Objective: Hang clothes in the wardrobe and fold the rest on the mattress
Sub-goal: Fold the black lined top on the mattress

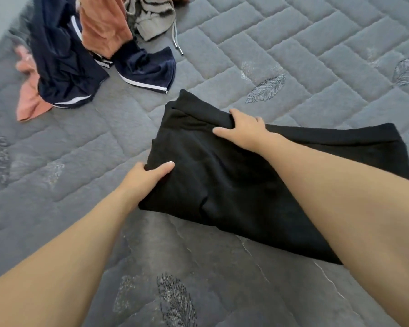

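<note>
While spread flat on the grey quilted mattress (293, 55), black garment (222, 185) pinched at its left edge by left hand (144, 178), bunched at top by right hand (243, 131); unfolded clothes pile (80, 55) heaped well apart, upper left.

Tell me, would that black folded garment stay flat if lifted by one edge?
Probably not: the black folded fabric garment bunches where the right hand grips it, so it looks floppy. It likely drags rather than slides on the grey quilted mattress.
</note>
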Action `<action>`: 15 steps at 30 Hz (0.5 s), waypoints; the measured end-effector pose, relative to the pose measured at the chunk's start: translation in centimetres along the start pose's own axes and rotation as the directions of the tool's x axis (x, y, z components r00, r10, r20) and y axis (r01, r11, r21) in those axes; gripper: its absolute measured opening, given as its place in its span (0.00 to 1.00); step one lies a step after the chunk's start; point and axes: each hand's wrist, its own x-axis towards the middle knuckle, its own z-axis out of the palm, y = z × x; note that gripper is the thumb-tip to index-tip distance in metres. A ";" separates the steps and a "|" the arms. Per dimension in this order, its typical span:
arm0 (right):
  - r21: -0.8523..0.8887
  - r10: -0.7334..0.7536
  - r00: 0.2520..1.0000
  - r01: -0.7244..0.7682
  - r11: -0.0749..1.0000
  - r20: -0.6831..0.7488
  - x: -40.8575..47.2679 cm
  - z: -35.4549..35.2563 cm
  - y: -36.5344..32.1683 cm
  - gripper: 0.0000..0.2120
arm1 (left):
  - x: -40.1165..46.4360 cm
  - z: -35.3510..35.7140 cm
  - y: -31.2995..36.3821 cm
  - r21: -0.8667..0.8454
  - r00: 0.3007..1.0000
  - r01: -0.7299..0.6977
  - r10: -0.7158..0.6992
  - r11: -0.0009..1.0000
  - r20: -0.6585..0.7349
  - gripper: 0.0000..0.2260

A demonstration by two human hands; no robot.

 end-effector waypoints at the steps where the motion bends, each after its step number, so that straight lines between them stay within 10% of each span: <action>1: 0.020 0.004 1.000 -0.005 1.000 0.029 1.3 0.1 -2.0 0.41 | -0.1 -0.1 -0.2 -0.056 0.999 -0.009 0.012 0.998 0.051 0.41; 9: 0.235 0.113 0.942 -0.193 0.952 0.315 5.7 1.5 -10.3 0.38 | -1.0 0.3 -2.8 -0.425 0.951 0.150 -0.013 0.893 0.307 0.16; 15: 0.532 0.048 0.950 -0.214 0.820 0.308 1.7 1.6 -20.0 0.18 | -6.0 -8.8 -2.7 -0.524 0.997 0.061 -0.029 0.849 0.068 0.12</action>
